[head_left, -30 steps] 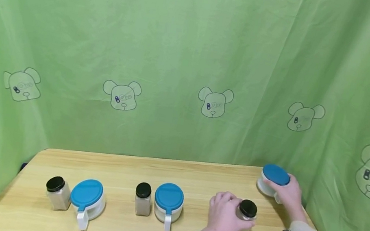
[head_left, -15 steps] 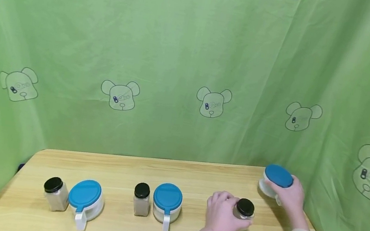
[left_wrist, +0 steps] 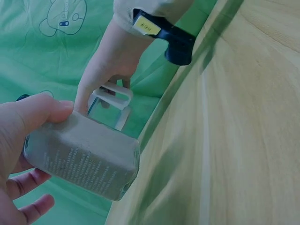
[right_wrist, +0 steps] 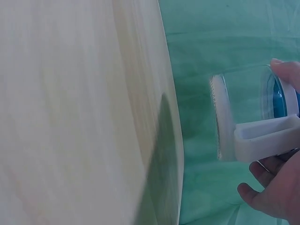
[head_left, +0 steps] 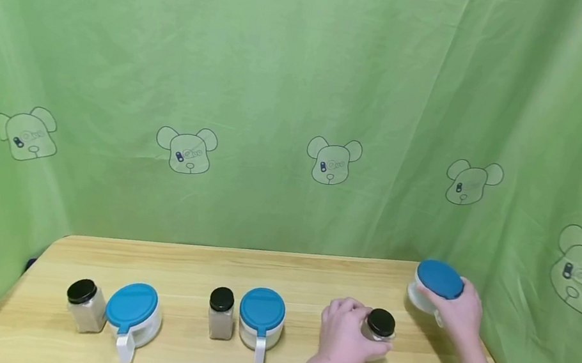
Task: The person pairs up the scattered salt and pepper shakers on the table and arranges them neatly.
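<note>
My left hand [head_left: 344, 341] grips a square clear spice jar with a black lid [head_left: 380, 322], thumb on one side and fingers on the other. In the left wrist view this jar [left_wrist: 86, 154] shows pale contents and printed text, and it is raised over the table. At the back right, my right hand [head_left: 459, 312] holds a round glass seasoning pot with a blue lid [head_left: 440, 279] by its lid end. The right wrist view shows the pot's white base and white handle [right_wrist: 265, 140], held clear of the tabletop.
On the wooden table [head_left: 180, 279] stand a second spice jar [head_left: 222, 315] and blue-lidded pot [head_left: 261, 316] side by side in the middle. Another such jar [head_left: 87, 309] and pot [head_left: 132, 312] stand at the left. A green curtain [head_left: 286, 77] borders the table behind and at the sides.
My right hand has carried the blue-lidded pot slightly to the right. My left hand has shifted a little left with the spice jar. Both grips stay the same; the head view drifts slightly.
</note>
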Action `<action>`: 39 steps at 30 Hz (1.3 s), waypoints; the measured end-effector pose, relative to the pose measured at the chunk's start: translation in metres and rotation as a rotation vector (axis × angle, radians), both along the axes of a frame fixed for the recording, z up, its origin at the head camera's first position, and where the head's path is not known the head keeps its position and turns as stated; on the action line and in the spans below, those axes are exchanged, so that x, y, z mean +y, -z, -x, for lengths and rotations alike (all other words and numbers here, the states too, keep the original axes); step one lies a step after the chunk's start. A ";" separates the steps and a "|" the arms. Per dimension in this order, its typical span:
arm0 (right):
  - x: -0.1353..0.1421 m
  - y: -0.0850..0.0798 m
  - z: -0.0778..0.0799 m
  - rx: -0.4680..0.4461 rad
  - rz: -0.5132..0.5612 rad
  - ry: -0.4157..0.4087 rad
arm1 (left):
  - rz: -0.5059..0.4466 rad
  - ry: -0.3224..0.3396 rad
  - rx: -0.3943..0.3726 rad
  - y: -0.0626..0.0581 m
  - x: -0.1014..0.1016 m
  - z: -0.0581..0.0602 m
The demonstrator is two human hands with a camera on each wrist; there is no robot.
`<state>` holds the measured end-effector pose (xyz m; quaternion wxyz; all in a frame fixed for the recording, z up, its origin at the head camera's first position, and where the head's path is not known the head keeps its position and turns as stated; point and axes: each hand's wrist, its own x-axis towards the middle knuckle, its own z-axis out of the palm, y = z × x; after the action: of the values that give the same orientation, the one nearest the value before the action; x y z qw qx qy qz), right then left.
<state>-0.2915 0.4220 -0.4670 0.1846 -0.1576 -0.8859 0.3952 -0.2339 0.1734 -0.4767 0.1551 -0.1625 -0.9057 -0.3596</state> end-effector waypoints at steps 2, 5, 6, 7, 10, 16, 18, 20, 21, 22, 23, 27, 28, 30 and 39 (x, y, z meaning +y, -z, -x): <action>-0.002 -0.001 -0.003 0.009 0.001 0.000 | -0.001 0.009 -0.012 -0.001 -0.002 0.000; -0.005 -0.002 -0.008 0.025 0.002 0.000 | 0.003 0.019 -0.023 -0.004 -0.004 0.001; -0.005 -0.002 -0.010 0.030 0.003 0.001 | 0.004 0.022 -0.024 -0.004 -0.005 0.001; -0.006 -0.002 -0.011 0.031 0.000 0.005 | 0.005 0.024 -0.027 -0.005 -0.006 0.001; -0.008 -0.003 -0.016 0.031 0.003 0.015 | 0.013 0.032 -0.027 -0.006 -0.007 0.000; -0.012 -0.005 -0.025 0.014 -0.018 0.022 | 0.015 0.045 -0.023 -0.008 -0.011 0.000; -0.013 -0.006 -0.026 0.012 -0.018 0.024 | 0.008 0.051 -0.031 -0.008 -0.012 0.000; -0.014 -0.008 -0.029 0.015 -0.019 0.022 | 0.001 0.057 -0.042 -0.009 -0.013 0.001; -0.015 -0.008 -0.030 0.014 -0.020 0.021 | -0.002 0.060 -0.048 -0.009 -0.014 0.001; -0.016 -0.009 -0.031 0.015 -0.021 0.021 | -0.008 0.063 -0.052 -0.009 -0.014 0.001; -0.018 -0.010 -0.032 0.016 -0.020 0.020 | -0.012 0.067 -0.057 -0.009 -0.015 0.001; -0.023 -0.011 -0.038 0.025 -0.019 0.020 | -0.032 0.083 -0.056 -0.009 -0.017 0.001; -0.024 -0.011 -0.039 0.029 -0.019 0.020 | -0.035 0.086 -0.048 -0.009 -0.018 0.001; -0.026 -0.011 -0.042 0.041 -0.024 0.018 | -0.042 0.093 -0.034 -0.009 -0.019 0.000; -0.034 -0.008 -0.050 0.042 -0.050 0.015 | -0.053 0.103 -0.069 -0.007 -0.024 -0.001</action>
<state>-0.2420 0.3885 -0.4585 0.2100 -0.1510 -0.8903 0.3749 -0.2332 0.1493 -0.4693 0.1092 -0.1924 -0.8911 -0.3961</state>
